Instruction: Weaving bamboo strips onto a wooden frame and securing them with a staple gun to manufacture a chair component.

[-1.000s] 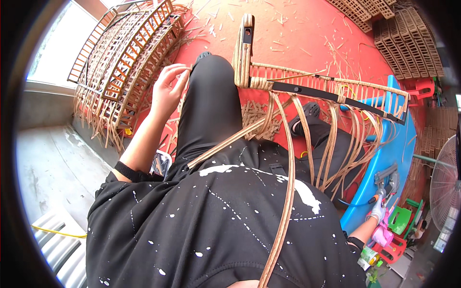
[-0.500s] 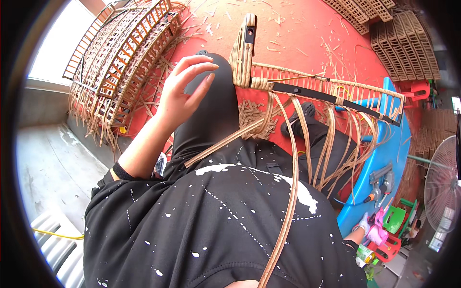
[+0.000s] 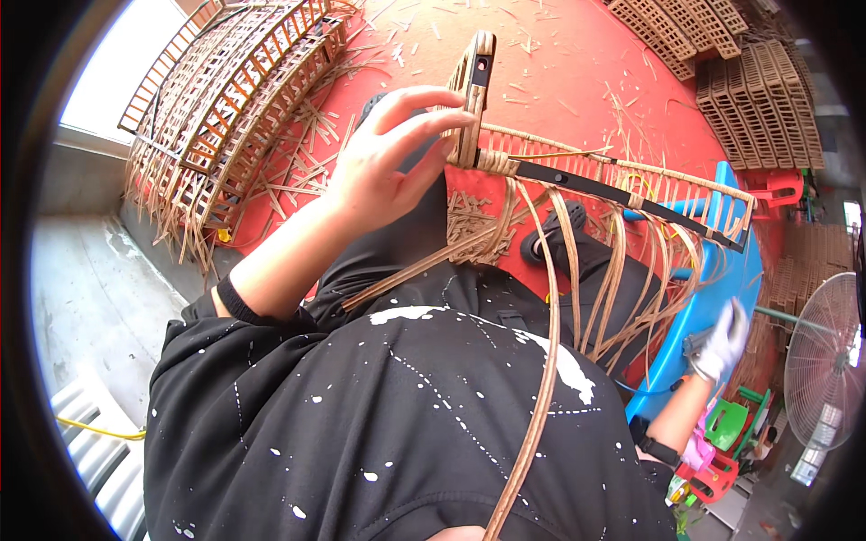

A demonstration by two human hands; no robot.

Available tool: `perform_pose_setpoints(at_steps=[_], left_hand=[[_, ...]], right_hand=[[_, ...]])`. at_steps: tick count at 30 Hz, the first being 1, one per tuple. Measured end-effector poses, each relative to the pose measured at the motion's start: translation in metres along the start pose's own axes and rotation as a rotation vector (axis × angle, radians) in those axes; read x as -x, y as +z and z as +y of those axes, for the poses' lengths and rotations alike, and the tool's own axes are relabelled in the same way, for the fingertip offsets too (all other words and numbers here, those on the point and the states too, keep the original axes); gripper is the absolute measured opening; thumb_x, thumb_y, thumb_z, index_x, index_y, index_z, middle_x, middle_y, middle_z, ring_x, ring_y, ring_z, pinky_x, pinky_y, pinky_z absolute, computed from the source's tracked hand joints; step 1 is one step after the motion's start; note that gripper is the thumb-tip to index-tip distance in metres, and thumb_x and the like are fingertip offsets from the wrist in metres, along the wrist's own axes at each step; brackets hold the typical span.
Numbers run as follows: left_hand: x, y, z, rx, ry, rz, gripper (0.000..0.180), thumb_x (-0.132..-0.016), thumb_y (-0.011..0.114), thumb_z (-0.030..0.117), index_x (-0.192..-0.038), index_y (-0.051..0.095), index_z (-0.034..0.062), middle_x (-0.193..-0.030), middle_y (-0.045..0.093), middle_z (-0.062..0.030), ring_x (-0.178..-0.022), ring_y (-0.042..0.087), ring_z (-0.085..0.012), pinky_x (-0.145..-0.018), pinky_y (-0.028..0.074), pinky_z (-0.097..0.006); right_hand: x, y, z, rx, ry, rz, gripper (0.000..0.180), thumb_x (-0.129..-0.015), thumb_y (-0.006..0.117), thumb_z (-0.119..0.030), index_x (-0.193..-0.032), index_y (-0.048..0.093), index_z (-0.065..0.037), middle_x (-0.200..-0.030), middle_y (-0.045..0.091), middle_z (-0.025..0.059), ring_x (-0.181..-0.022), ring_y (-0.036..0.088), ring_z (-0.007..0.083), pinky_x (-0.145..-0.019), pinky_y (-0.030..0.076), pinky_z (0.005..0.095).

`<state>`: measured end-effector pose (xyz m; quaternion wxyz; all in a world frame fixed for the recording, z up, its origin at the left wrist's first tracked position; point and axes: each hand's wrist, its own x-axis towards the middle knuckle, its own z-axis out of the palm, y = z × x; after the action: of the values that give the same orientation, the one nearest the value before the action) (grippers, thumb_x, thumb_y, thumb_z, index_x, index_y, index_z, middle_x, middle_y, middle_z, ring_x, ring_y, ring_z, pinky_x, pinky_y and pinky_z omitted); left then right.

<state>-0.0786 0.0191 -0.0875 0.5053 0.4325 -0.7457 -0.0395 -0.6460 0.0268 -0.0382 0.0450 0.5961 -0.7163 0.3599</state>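
Note:
A rattan chair frame [image 3: 475, 95] with a wrapped wooden post and a black bar [image 3: 613, 190] rests over my knees. Loose cane strips [image 3: 613, 279] hang from it. My left hand [image 3: 383, 167] is raised with fingers spread, the fingertips touching the post near its top. One long cane strand [image 3: 539, 415] runs from the frame down across my black, paint-spattered shirt. My right hand [image 3: 722, 343], in a white glove, is blurred over the edge of a blue table [image 3: 713, 279], by a grey tool. Whether it grips anything is unclear.
Stacked rattan lattice frames [image 3: 234, 99] lie at the upper left, and more stacks [image 3: 758, 90] at the upper right. The red floor [image 3: 577, 54] is strewn with cane scraps. A standing fan [image 3: 823, 361] and green and red plastic stools [image 3: 726, 433] are at the right.
My left hand rose from beside my left knee and moved right, up to the frame's post. My gloved right hand lifted upward over the blue table.

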Motion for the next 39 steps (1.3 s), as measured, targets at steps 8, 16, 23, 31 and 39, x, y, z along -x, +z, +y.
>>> perform_pose_setpoints(at_steps=[8,16,23,31,39], left_hand=[[-0.024,0.039,0.005,0.109,-0.032,0.144,0.038,-0.096,0.055,0.0,-0.133,0.054,0.0035,-0.138,0.053,-0.0184,-0.128,0.053,-0.0349,-0.107,0.041,-0.041],[-0.026,0.06,0.006,0.109,-0.151,0.256,0.047,-0.089,0.06,0.001,-0.135,0.051,0.0045,-0.149,0.042,-0.0203,-0.138,0.043,-0.0379,-0.113,0.035,-0.044],[-0.019,0.068,0.005,0.22,-0.214,0.297,0.041,-0.087,0.054,-0.006,-0.126,0.056,0.0039,-0.15,0.04,-0.0199,-0.138,0.043,-0.0372,-0.113,0.036,-0.043],[-0.021,0.073,0.004,0.241,-0.159,0.344,0.034,-0.085,0.053,-0.009,-0.115,0.063,0.0043,-0.149,0.041,-0.0203,-0.137,0.044,-0.037,-0.109,0.04,-0.043],[-0.02,0.071,0.008,0.231,-0.181,0.359,0.031,-0.084,0.057,-0.006,-0.113,0.059,0.0042,-0.146,0.044,-0.0192,-0.135,0.044,-0.0401,-0.109,0.041,-0.044]], right_hand=[[0.054,0.111,-0.279,-0.488,-1.11,-0.622,0.044,-0.077,0.081,-0.012,-0.117,0.066,-0.001,-0.116,0.067,0.0185,-0.103,0.067,0.0359,-0.09,0.054,0.0434],[0.074,0.144,-0.3,-1.315,-0.125,-0.9,0.049,-0.111,0.031,-0.032,-0.094,0.063,0.0,-0.089,0.068,0.016,-0.088,0.067,0.0275,-0.088,0.052,0.0424],[0.055,0.147,-0.31,-1.754,0.674,-1.073,0.052,-0.11,0.033,-0.032,-0.062,0.042,-0.013,-0.052,0.033,0.0004,-0.046,0.032,0.0167,-0.063,0.038,0.0353],[0.052,0.125,-0.338,-1.642,0.684,-1.188,0.05,-0.107,0.035,-0.026,-0.057,0.04,-0.018,-0.047,0.03,-0.0007,-0.04,0.026,0.016,-0.061,0.035,0.0341],[0.04,0.116,-0.354,-1.532,0.673,-1.191,0.051,-0.105,0.036,-0.025,-0.055,0.037,-0.02,-0.045,0.027,-0.0013,-0.037,0.023,0.0152,-0.059,0.035,0.0337]])
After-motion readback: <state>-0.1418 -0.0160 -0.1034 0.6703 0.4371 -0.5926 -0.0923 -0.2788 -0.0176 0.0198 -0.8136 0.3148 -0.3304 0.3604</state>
